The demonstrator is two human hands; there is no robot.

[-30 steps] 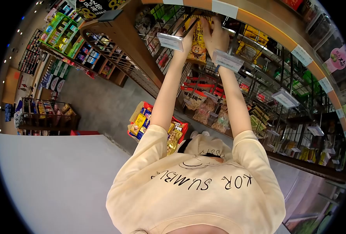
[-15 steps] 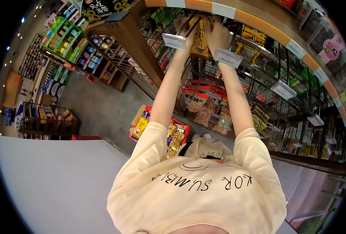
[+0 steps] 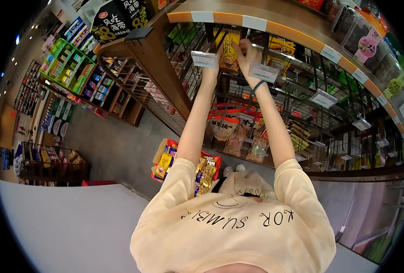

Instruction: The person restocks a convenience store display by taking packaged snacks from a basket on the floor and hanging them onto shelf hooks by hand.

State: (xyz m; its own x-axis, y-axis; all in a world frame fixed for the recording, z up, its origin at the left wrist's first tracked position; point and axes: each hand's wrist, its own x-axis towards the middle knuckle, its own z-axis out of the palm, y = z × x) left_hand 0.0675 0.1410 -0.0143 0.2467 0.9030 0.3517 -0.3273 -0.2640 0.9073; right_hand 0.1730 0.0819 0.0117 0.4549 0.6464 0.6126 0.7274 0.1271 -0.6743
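A yellow snack packet (image 3: 229,51) with dark printing and a cartoon figure hangs among the hooks of a wire rack. My right hand (image 3: 249,58) is at its right edge, thumb and fingers apart; I cannot tell whether they touch it. On the packet's left side is my left hand (image 3: 210,63), its fingers largely hidden by a clear price tag (image 3: 205,59). Another price tag (image 3: 263,73) stands in front of my right wrist, which wears a dark band.
Below the arms, red-topped bags of nuts (image 3: 231,127) fill a lower shelf. A red box of snack packs (image 3: 164,159) is on the left near the floor. A wooden post (image 3: 165,73) borders the rack, and an orange shelf edge (image 3: 293,34) runs above.
My right hand has loosened from the packet and drawn to its right, baring more of the packet's front. My left hand has shifted slightly left and lower. The view has tilted a little.
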